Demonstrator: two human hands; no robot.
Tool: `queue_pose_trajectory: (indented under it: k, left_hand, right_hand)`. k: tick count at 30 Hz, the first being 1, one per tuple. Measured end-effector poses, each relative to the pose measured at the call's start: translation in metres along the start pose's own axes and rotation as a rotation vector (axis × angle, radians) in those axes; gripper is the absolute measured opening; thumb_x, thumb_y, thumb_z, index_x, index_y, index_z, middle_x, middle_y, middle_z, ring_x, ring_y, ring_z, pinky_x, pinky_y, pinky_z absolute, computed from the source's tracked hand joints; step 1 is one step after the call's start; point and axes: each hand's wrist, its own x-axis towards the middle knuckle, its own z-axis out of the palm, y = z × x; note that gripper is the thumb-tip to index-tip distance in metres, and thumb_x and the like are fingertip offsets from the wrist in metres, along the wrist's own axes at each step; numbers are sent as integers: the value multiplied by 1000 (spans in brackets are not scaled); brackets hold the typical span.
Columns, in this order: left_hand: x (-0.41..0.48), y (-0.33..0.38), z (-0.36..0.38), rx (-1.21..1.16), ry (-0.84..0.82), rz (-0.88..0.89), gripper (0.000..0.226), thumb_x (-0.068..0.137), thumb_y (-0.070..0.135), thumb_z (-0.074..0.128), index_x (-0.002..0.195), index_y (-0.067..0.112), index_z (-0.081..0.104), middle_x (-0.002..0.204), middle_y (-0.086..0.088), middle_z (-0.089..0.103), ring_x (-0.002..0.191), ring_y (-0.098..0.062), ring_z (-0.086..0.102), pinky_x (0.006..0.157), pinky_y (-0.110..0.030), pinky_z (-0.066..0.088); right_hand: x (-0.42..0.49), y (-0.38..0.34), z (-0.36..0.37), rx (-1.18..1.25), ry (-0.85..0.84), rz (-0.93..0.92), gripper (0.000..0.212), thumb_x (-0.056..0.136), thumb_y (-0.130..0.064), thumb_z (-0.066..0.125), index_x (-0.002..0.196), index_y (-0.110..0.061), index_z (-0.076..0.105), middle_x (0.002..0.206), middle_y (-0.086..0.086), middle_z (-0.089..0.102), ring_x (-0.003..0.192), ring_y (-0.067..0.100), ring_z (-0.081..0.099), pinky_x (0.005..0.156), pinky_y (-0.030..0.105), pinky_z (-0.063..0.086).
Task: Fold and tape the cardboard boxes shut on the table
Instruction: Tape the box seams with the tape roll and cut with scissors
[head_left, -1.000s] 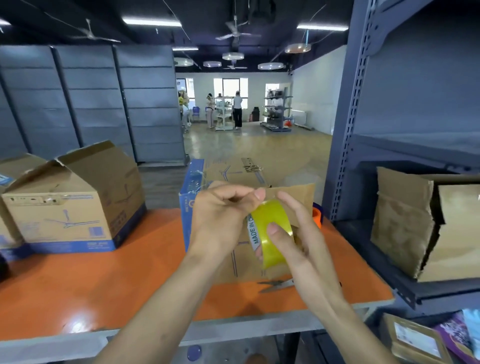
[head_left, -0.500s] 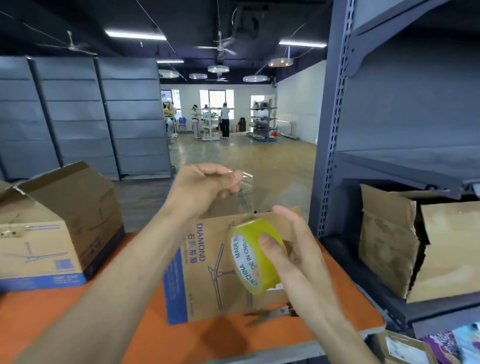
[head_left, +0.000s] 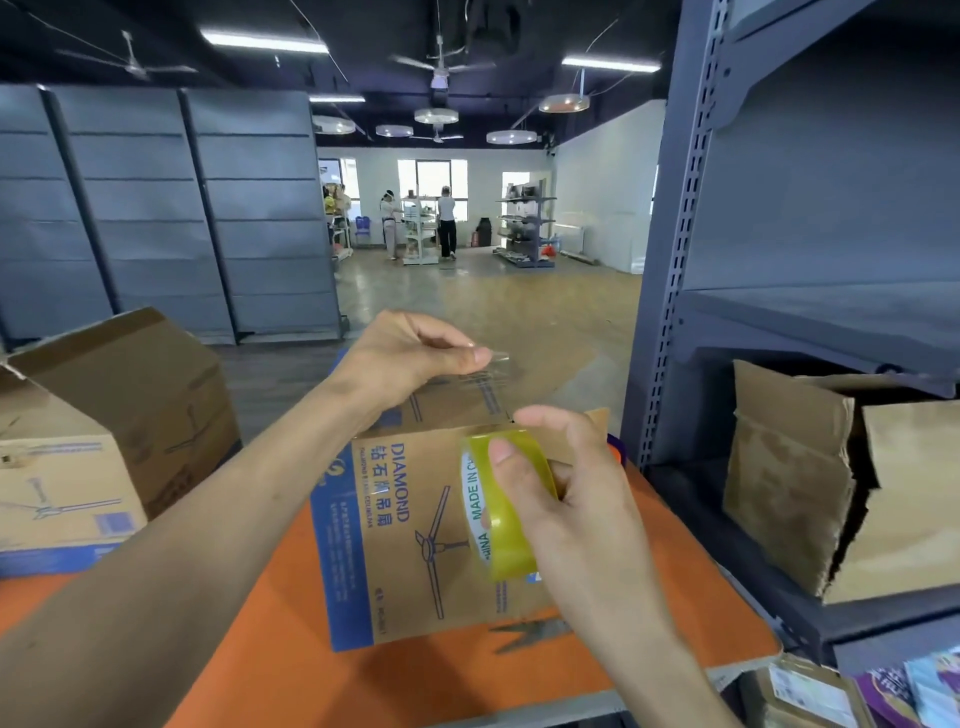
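A brown cardboard box (head_left: 415, 530) with blue edges and "DIAMOND" print stands on the orange table (head_left: 363, 675) in front of me. My right hand (head_left: 566, 499) grips a yellow roll of tape (head_left: 498, 509) just above the box's near face. My left hand (head_left: 410, 358) pinches the free end of the clear tape strip (head_left: 488, 374), stretched up and left from the roll over the box top. A second box (head_left: 93, 447) with raised flaps sits at the table's left.
Scissors (head_left: 530, 631) lie on the table near its front edge, beside the box. A grey metal shelf rack (head_left: 670, 291) stands at the right, holding torn cardboard (head_left: 831, 478). Packets lie below (head_left: 883, 691). People stand far off across the floor.
My left hand has peeled the tape end off the roll and pulled it up and to the left. My right hand has lowered the roll toward the box.
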Motion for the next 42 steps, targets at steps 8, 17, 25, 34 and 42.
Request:
queue_pose_trajectory:
  k: [8, 17, 25, 34, 42]
  left_hand:
    - [-1, -10, 2, 94, 18, -46, 14, 76, 36, 87, 83, 25, 83, 84, 10, 78, 83, -3, 71, 79, -16, 53]
    - [-7, -2, 8, 522, 56, -6, 21, 80, 51, 80, 81, 31, 79, 84, 16, 74, 94, -6, 67, 98, -38, 49]
    - [-12, -4, 23, 985, 129, 104, 28, 92, 61, 60, 82, 35, 58, 108, 6, 48, 118, -20, 44, 98, -38, 32]
    - [-12, -4, 10, 911, 129, 350, 25, 87, 41, 76, 108, 30, 67, 127, 9, 49, 121, -19, 42, 95, -33, 27]
    - [-22, -13, -3, 758, -360, 304, 43, 107, 45, 40, 145, 34, 55, 153, 18, 48, 143, 1, 38, 121, -29, 28]
  right_hand:
    - [0, 4, 4, 36, -12, 20, 39, 78, -72, 56, 113, -53, 54, 96, -10, 74, 96, 16, 71, 81, 44, 58]
    - [-4, 5, 6, 90, -7, 40, 27, 87, -60, 63, 111, -52, 56, 91, -7, 74, 84, 19, 74, 69, 46, 61]
    - [-7, 3, 6, 106, -20, 47, 21, 91, -52, 61, 111, -53, 55, 90, -7, 74, 82, 16, 73, 66, 47, 62]
    - [-13, 4, 9, 73, -33, 55, 26, 93, -51, 60, 117, -53, 52, 101, -6, 72, 97, 19, 69, 79, 46, 59]
    - [-12, 6, 7, 16, -9, 0, 27, 95, -49, 55, 122, -49, 51, 101, -21, 66, 92, 1, 63, 76, 19, 49]
